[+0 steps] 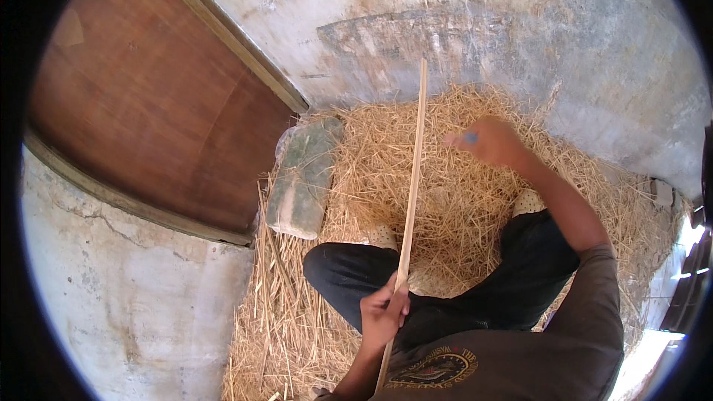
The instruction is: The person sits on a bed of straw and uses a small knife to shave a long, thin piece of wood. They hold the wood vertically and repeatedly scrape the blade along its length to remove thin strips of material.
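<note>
My left hand (381, 318) is wrapped around the lower part of a long, thin, pale strip of split wood or bamboo (415, 186). The strip tilts slightly, its far end pointing toward the wall and its near end passing alongside my shirt. Out to the right of the strip, apart from it, my right hand (496, 141) is raised over the straw and smeared by motion. Its fingers look curled, and a small blue patch shows at them. Whether that is a held thing or something worn on a finger is too blurred to tell.
Loose straw and thin shavings (453, 215) cover the floor around my bent legs. A greenish stone-like block (304, 178) lies at the left, beside a brown wooden door (163, 96). A stained plaster wall (505, 37) stands ahead. A small grey block (661, 193) sits far right.
</note>
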The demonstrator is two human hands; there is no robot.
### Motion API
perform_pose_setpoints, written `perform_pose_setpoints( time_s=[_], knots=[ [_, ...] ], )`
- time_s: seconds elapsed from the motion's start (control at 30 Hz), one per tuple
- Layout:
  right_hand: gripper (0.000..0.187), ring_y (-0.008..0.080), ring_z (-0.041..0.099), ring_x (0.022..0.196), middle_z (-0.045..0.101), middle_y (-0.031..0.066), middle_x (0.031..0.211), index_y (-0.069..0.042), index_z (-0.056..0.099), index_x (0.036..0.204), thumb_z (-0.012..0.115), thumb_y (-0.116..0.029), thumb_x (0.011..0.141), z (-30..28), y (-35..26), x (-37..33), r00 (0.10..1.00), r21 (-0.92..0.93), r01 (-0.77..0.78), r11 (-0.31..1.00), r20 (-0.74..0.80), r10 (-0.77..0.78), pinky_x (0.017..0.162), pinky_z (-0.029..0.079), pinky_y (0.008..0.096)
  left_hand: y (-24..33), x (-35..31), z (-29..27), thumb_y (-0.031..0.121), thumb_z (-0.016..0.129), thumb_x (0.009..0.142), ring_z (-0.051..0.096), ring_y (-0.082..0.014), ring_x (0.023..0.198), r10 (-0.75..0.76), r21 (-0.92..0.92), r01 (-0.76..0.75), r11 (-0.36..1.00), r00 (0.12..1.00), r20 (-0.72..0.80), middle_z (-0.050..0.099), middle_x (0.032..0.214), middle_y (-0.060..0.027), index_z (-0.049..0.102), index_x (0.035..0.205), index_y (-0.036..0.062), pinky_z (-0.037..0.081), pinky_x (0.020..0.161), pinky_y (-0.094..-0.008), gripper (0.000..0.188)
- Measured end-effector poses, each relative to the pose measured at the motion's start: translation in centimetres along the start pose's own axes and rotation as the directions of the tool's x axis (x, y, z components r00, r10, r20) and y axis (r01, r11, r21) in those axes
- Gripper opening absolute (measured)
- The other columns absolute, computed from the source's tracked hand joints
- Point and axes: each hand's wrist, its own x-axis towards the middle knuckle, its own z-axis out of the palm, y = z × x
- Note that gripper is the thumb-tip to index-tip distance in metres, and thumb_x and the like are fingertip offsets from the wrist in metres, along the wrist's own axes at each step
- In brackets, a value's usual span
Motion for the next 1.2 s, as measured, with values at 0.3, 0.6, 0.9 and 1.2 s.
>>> perform_pose_setpoints(
  time_s=[0.3,0.6,0.9,1.2],
  knots=[
    [0.083,0.033,0.06,0.049,0.055,0.0163,0.049,-0.004,0.064,0.058,0.04,-0.082,0.077,4.4,-7.3,-5.1,0.935,-0.098,0.354,0.93,0.062,-0.349,0.048,0.047,0.0418,0.3,1.3,0.0,0.004,0.062,0.089,0.047,-0.0052,0.054,0.407,0.375,-0.384,0.844,0.913,0.018,0.065,0.071,-0.007,0.061,0.116,-0.0047,0.039,0.05,-0.0215,0.029],
    [0.083,0.032,0.059,0.048,0.054,0.0165,0.048,-0.004,0.062,0.055,0.042,-0.082,0.076,5.1,-6.7,-3.8,0.956,-0.057,0.294,0.954,0.003,-0.294,0.048,0.046,0.043,1.9,-0.4,-0.1,-0.001,0.062,0.083,0.047,-0.0113,0.049,0.445,0.618,-0.369,0.695,0.895,0.033,0.052,0.061,-0.0158,0.062,0.117,-0.0032,0.041,0.05,-0.0262,0.034],
    [0.081,0.032,0.057,0.046,0.052,0.0155,0.047,-0.004,0.061,0.055,0.046,-0.082,0.074,6.3,-5.9,-4.3,0.96,-0.028,0.28,0.96,-0.003,-0.28,0.045,0.044,0.0433,2.6,-1.2,0.3,-0.002,0.062,0.082,0.049,-0.0205,0.046,0.477,0.67,-0.376,0.64,0.878,0.036,0.049,0.06,-0.0169,0.064,0.112,-0.0046,0.042,0.049,-0.031,0.03],
    [0.07,0.0312,0.056,0.044,0.052,0.0129,0.048,-0.008,0.065,0.061,0.053,-0.075,0.076,7.3,-5.7,-3.3,0.972,-0.024,0.228,0.973,-0.047,-0.229,0.043,0.042,0.0422,2.6,-1.2,0.2,-0.004,0.063,0.078,0.053,-0.0259,0.048,0.54,0.67,-0.442,0.597,0.839,0.072,0.051,0.061,-0.017,0.067,0.102,-0.005,0.043,0.048,-0.0332,0.024]
  ],
)
